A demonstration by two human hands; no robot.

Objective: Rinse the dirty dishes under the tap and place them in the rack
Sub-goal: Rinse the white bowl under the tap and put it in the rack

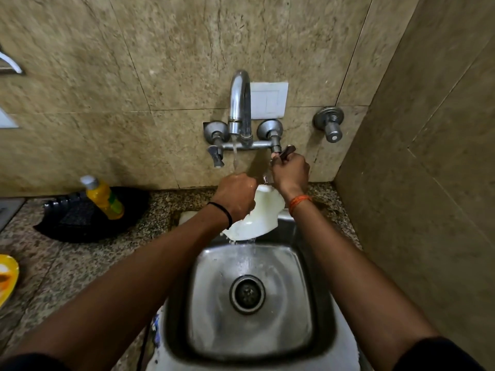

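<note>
Head view, the only one: our left hand (235, 195) is curled round the upper edge of a white plate (257, 218), held tilted over the back of the sink (316, 303), right under the running tap (239, 103). Water sheets off the plate's lower rim into the basin. Our right hand (290, 171) is closed round the right tap handle (286, 151), thumb and fingers wrapped on it.

To do this step well, we judge: keep the plate angled so water runs across its face, rotate it to reach both sides, and set the flow moderate to avoid splashing the counter (80, 263).

Counts: one white plate in hand, one yellow plate (8, 277) at the left edge, one yellow bottle (103, 198), two mixer handles, one separate wall valve (330, 124). We see no rack for certain; the black tray (80, 220) may be one.
</note>
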